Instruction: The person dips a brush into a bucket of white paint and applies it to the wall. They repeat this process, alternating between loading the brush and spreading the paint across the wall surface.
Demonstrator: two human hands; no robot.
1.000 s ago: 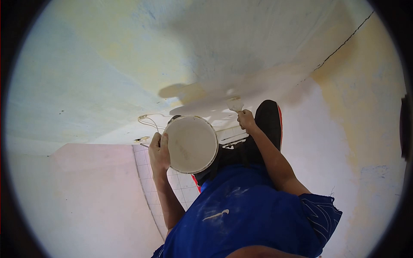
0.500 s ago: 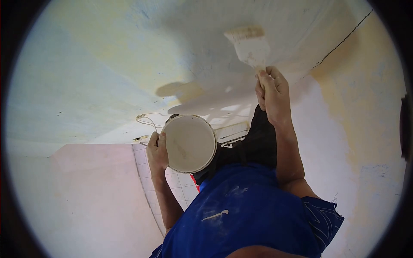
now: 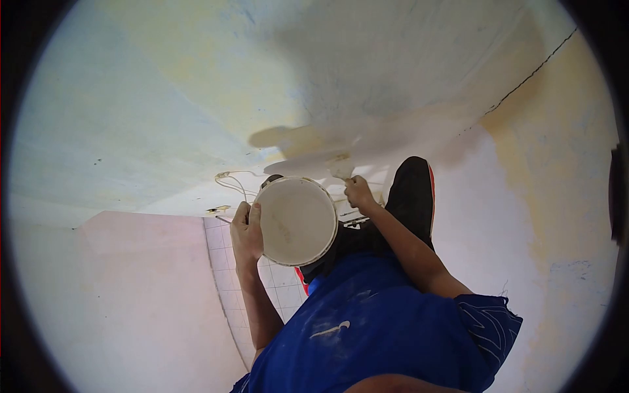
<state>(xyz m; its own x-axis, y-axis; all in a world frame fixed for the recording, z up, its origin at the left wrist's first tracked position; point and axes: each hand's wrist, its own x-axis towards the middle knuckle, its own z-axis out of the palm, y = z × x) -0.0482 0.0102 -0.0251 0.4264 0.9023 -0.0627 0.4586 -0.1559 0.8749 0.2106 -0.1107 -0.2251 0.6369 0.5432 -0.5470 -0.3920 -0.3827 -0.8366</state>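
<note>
Left fingers (image 3: 256, 215) at bucket (image 3: 298, 226) rim, flared tool (image 3: 341, 168) held apart

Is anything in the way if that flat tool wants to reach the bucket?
Nothing that I can see. The flat tool, in the right hand, appears beside the bucket, whose open top is uncovered. The left hand grips the bucket's opposite side, out of the way.

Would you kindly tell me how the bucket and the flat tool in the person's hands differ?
The bucket is round and open-mouthed, while the flat tool flares toward its far end. The bucket looks much larger than the flat tool. The left hand grips the bucket near its rim; the right hand holds the flat tool by its narrow end. Both look whitish overall.
</note>
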